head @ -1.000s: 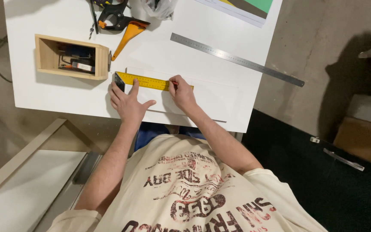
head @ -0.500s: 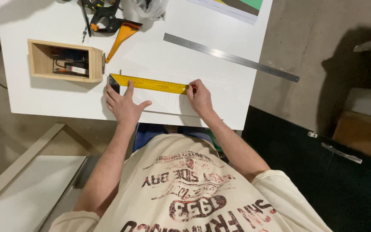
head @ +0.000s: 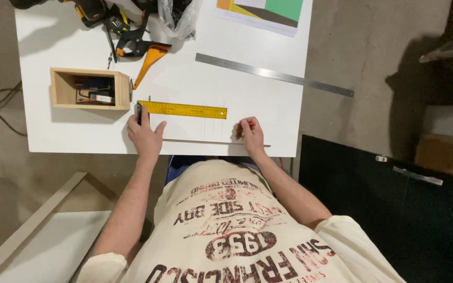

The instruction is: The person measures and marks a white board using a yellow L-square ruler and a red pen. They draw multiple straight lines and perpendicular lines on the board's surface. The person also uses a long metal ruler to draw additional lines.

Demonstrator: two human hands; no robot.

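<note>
Near the front edge of the white tabletop [head: 69, 131], the left hand [head: 145, 137] is pressing flat and open on the yellow metal try square [head: 184, 109] while the right hand [head: 251, 134] is pinching a red pencil [head: 244, 124] over the white board [head: 211, 128], where a few faint pencil lines are already showing.

Yellow try square [head: 184, 109]: flat on white panel [head: 211, 128], blade lying crosswise, dark stock at its left end. Red pencil [head: 247, 124]: tip on panel.
</note>
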